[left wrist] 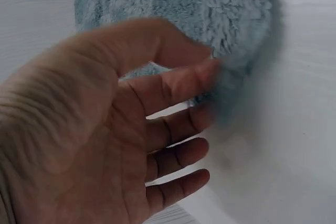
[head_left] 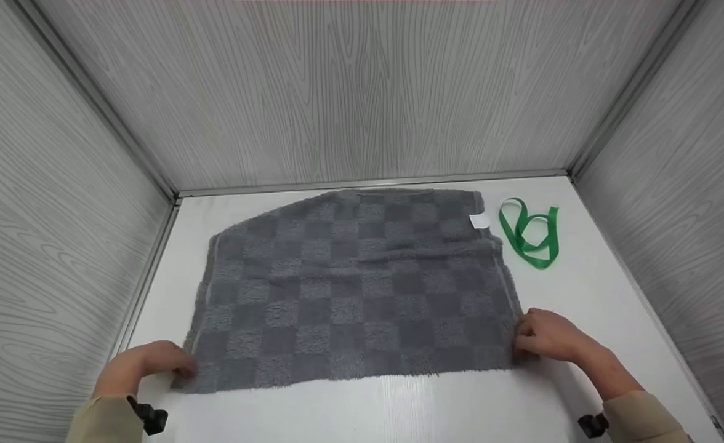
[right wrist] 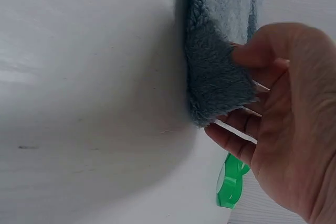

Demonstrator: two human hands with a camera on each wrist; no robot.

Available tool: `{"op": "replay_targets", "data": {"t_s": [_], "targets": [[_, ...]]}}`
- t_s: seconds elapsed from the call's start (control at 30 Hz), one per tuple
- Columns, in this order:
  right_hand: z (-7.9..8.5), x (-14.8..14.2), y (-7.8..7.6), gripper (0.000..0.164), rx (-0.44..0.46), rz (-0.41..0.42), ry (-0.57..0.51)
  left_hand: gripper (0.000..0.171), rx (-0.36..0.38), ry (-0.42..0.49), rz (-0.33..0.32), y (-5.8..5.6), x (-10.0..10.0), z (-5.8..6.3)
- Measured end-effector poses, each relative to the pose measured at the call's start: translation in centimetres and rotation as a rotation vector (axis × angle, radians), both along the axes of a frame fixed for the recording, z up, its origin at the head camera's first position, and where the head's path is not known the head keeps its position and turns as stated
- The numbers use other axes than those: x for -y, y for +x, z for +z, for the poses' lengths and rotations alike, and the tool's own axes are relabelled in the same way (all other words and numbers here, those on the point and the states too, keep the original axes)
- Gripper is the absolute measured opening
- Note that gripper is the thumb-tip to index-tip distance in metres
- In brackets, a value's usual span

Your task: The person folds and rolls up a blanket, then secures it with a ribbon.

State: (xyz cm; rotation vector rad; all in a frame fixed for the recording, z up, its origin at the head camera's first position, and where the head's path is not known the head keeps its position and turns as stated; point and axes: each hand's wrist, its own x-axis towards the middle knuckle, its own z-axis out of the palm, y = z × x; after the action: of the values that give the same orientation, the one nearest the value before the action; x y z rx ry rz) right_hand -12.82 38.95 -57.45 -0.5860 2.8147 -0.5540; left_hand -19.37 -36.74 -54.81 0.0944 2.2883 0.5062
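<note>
A grey checkered towel (head_left: pixel 346 286) lies spread over the white table, its far left corner slanting and a few creases running across its right half. At the near left corner my left hand (head_left: pixel 157 358) pinches the towel between thumb and index finger; the other fingers are loosely bent in the left wrist view, where the towel corner (left wrist: pixel 236 72) is blurred. My right hand (head_left: pixel 550 335) pinches the near right corner, thumb on top and fingers partly beneath. That corner (right wrist: pixel 218 77) is lifted a little off the table in the right wrist view.
A green ribbon (head_left: pixel 551 243) lies in loose loops right of the towel. On the towel's right edge sits a white tag (head_left: pixel 479 221). Grey wood-grain panels (head_left: pixel 362 92) wall the table (head_left: pixel 362 409) at the back and both sides.
</note>
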Motion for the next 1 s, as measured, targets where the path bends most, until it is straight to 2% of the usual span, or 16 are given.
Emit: {"op": "replay_targets", "data": {"t_s": [0.07, 0.13, 0.2, 0.23, 0.3, 0.4, 0.53, 0.83, 1.0], "targets": [[0.4, 0.1, -0.5, 0.022, -0.031, -0.051, -0.026, 0.036, -0.079, 0.013, 0.006, -0.4, -0.1, 0.3], [0.5, 0.2, -0.9, 0.016, -0.106, -0.075, -0.030, 0.037, -0.232, 0.036, 0.000, -0.6, -0.6, 0.1], [0.2, 0.5, -1.4, 0.014, -0.181, -0.060, -0.007, 0.040, -0.407, 0.056, -0.037, -0.7, -1.4, -0.6], [0.0, 0.7, -1.6, 0.020, -0.203, -0.041, 0.008, 0.044, -0.472, 0.067, -0.052, -0.6, -2.0, -1.0], [-0.6, 1.2, -1.7, 0.032, -0.201, -0.009, 0.039, 0.059, -0.533, 0.093, -0.077, -0.5, -3.2, -2.1], [-1.5, 1.9, -1.6, 0.048, -0.152, 0.009, 0.074, 0.083, -0.514, 0.097, -0.117, -0.1, -4.5, -3.5], [-1.9, 1.9, -1.0, 0.057, -0.112, -0.002, 0.096, 0.098, -0.471, 0.082, -0.142, 0.5, -4.9, -4.3], [-1.5, 1.2, -0.1, 0.060, -0.074, -0.013, 0.084, 0.112, -0.463, 0.045, -0.153, 1.3, -5.2, -3.8], [-1.0, 1.2, 0.0, 0.061, -0.072, -0.008, 0.096, 0.107, -0.393, 0.057, -0.141, 0.9, -5.4, -3.0]]}}
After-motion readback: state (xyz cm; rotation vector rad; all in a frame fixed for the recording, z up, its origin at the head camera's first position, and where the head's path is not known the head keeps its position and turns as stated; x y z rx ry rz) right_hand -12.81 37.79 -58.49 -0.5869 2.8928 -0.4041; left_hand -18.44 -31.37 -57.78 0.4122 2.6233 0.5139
